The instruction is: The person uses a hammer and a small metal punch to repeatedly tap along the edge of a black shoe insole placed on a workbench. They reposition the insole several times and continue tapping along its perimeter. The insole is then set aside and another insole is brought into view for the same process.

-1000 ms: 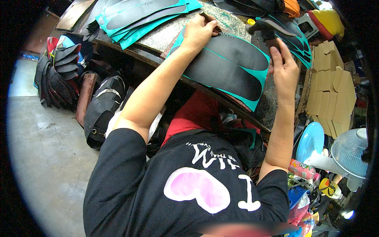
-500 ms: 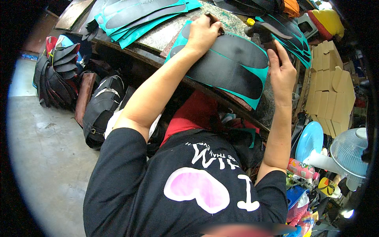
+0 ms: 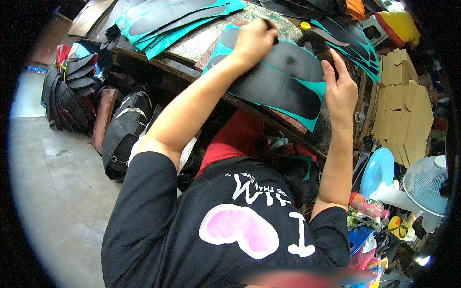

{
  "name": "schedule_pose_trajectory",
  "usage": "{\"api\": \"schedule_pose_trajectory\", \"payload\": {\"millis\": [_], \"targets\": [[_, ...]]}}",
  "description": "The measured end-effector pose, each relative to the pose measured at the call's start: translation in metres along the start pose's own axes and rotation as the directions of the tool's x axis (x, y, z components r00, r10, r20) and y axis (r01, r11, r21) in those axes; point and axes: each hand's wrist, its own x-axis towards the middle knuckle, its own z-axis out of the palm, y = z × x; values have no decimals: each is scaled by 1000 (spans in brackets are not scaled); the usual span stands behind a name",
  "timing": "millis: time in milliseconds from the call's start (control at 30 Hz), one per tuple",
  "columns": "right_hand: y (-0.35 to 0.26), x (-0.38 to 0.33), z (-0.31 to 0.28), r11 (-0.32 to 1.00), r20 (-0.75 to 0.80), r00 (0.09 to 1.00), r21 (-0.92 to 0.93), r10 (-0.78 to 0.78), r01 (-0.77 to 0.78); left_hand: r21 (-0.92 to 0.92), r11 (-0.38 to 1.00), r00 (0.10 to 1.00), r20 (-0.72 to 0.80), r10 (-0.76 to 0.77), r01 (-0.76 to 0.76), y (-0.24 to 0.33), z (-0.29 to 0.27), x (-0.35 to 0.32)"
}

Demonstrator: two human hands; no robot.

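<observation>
A teal sheet (image 3: 316,91) with black sole-shaped pieces (image 3: 273,84) on it lies at the near edge of the workbench in front of me. Over its far left part, my left hand (image 3: 254,44) is closed on a small dark thing, mostly hidden by the fingers and blurred. At the sheet's right side, my right hand (image 3: 341,91) grips the dark handle of what looks like a hammer (image 3: 318,39). Its head, with one end tapered, hangs above the sheet's far right corner. The right thumb and forefinger point up along the handle.
More teal sheets with black shapes (image 3: 177,21) are stacked at the bench's far left, others (image 3: 355,48) at its right. Tied black pieces (image 3: 72,91) and a black bag (image 3: 126,134) are on the left. Cardboard (image 3: 401,105) and a fan (image 3: 425,185) stand right.
My left hand has shifted slightly right and turned over the sheet. The hammer and my right hand have moved a little to the left, with the hammer head tilted differently.
</observation>
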Motion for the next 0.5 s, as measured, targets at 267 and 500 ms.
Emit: {"api": "schedule_pose_trajectory", "payload": {"millis": [267, 500], "targets": [[21, -10, -5, 934, 159, 947, 185, 278, -305, -394, 915, 982, -122, -143, 84, -14, -41, 13], [-12, 6, -12, 890, 123, 988, 434, 94, -139, -224, 951, 976, 17, -215, 213, -28, -32, -1]]}}
